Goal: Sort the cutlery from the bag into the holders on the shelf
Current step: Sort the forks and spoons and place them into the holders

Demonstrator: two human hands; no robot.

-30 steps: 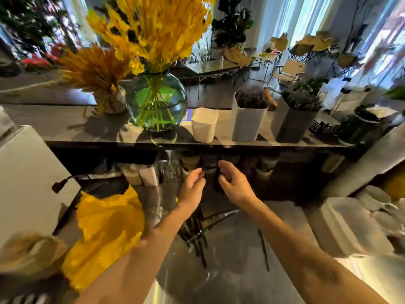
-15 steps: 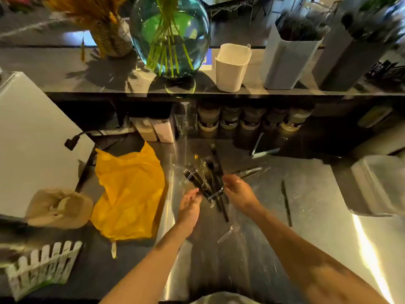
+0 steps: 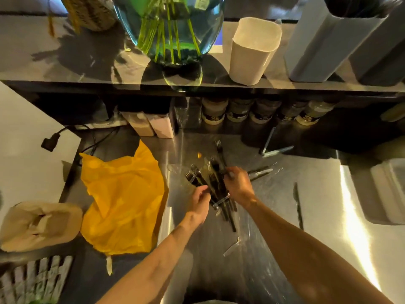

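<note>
A pile of black plastic forks and clear cutlery (image 3: 215,183) lies on the steel counter (image 3: 274,216). My left hand (image 3: 200,204) pinches the pile's left side, fingers closed on black fork handles. My right hand (image 3: 237,185) rests on the pile's right side, fingers curled on a black piece. The yellow bag (image 3: 122,200) lies crumpled and flat to the left. On the shelf (image 3: 65,73) above stand a cream holder (image 3: 252,53), a light grey holder (image 3: 324,42) and a dark grey holder (image 3: 381,49), the grey ones with dark cutlery inside.
A green glass vase (image 3: 173,25) stands on the shelf left of the cream holder. Single pieces lie apart: a black knife (image 3: 297,205), clear pieces (image 3: 260,172), a clear knife (image 3: 231,249). Jars (image 3: 213,110) line the back. A tray (image 3: 385,194) sits right, a brown paper bag (image 3: 37,224) left.
The view dropped from the shelf to the counter. Both hands came down from under the shelf onto the cutlery pile and closed on pieces in it.
</note>
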